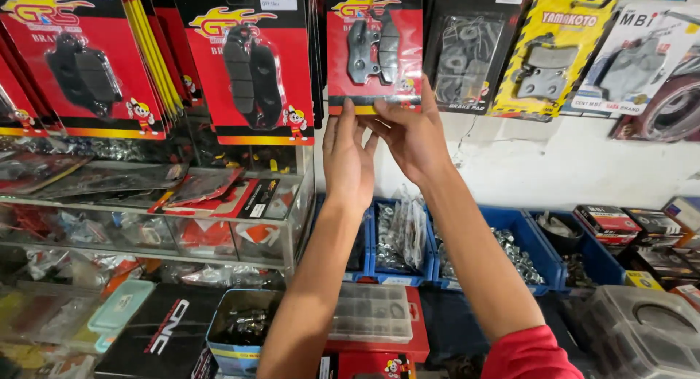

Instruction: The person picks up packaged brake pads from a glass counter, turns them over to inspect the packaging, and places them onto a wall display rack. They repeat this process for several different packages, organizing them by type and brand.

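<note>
Both arms raised toward wall display. Red-and-black blister pack of grey brake pads (374, 47) hangs far centre, crowded by similar red pack (251, 62) at left, black pack (467, 51) at right. Left hand (348, 160) palm to wall, fingertips pinching pack's bottom edge. Right hand (414, 135) grips same edge from right, thumb in front. Open white wall just below right. Blue bins (539, 266) of metal hardware sit underneath; glass shelf unit (295, 204) near left.

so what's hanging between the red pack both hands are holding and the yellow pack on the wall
In the head view, one black blister pack of brake pads hangs between the red pack, held by both hands, and the yellow pack.
</note>
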